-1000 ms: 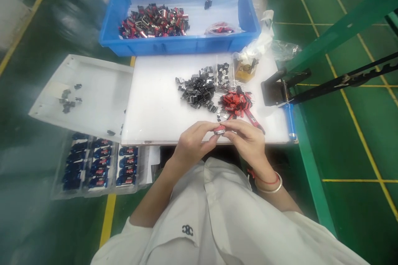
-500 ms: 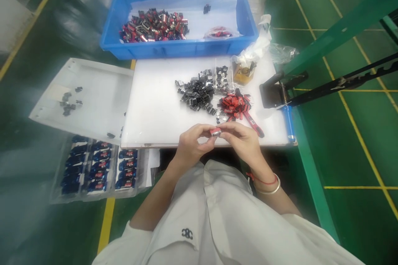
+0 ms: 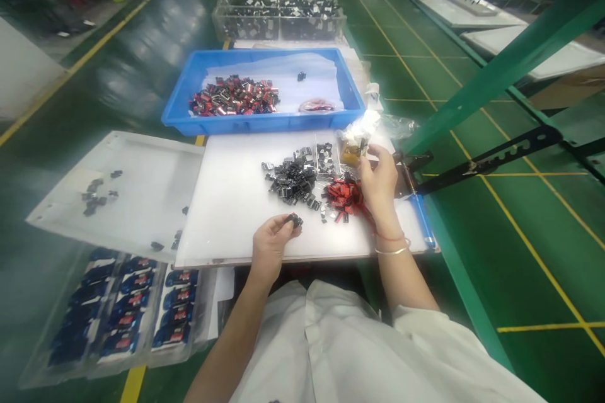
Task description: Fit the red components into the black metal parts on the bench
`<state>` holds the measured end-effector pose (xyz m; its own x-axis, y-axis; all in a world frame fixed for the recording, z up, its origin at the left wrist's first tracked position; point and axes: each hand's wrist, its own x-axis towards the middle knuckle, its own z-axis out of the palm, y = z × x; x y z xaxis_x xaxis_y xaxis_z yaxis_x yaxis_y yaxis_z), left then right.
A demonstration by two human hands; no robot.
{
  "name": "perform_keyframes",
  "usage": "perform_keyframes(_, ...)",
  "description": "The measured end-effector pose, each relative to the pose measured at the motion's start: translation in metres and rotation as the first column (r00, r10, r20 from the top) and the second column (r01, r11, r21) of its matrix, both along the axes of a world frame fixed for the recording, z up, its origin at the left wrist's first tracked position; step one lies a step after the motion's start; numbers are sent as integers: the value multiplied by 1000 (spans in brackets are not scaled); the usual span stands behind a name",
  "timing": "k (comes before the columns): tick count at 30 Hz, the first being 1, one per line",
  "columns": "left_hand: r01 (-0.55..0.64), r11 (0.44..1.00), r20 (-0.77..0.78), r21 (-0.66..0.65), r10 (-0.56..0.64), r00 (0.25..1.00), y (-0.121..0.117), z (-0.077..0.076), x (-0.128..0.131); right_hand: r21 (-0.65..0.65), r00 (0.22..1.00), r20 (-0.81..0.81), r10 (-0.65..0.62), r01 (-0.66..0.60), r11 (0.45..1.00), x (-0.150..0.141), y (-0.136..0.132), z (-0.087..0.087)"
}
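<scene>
Head view: the left hand [image 3: 271, 245] pinches a small black connector [image 3: 295, 221] between its fingers [image 3: 286, 225] above the white surface [image 3: 227, 227]. The right hand [image 3: 378, 179] is raised over the surface, its hold unclear. A black pile [image 3: 293, 182] and a red pile [image 3: 344, 196] lie unsorted on the surface. Beyond the surface, a blue crate [image 3: 259, 124] holds mixed red-and-black parts [image 3: 234, 96]; nearer, a clear tray [image 3: 158, 327] holds blue-packed items [image 3: 125, 321].
</scene>
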<state>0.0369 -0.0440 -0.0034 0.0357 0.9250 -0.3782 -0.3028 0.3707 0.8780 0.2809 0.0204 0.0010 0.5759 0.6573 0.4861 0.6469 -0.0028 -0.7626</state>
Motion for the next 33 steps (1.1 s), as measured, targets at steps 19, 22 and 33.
perform_keyframes(19, -73, 961, 346, -267, 166, 924, 4, 4, 21, 257, 993, -23, 116, -106, 961, -55, -60, 40)
perform_keyframes(22, -88, 958, 360, -275, 187, 914, 4, 4, 23, 220, 965, -11, 263, -254, 942, -71, -77, 34)
perform_keyframes(33, -105, 957, 371, -269, 204, 906, 4, 5, 25, 149, 882, 323, 343, -406, 902, -84, -78, 27)
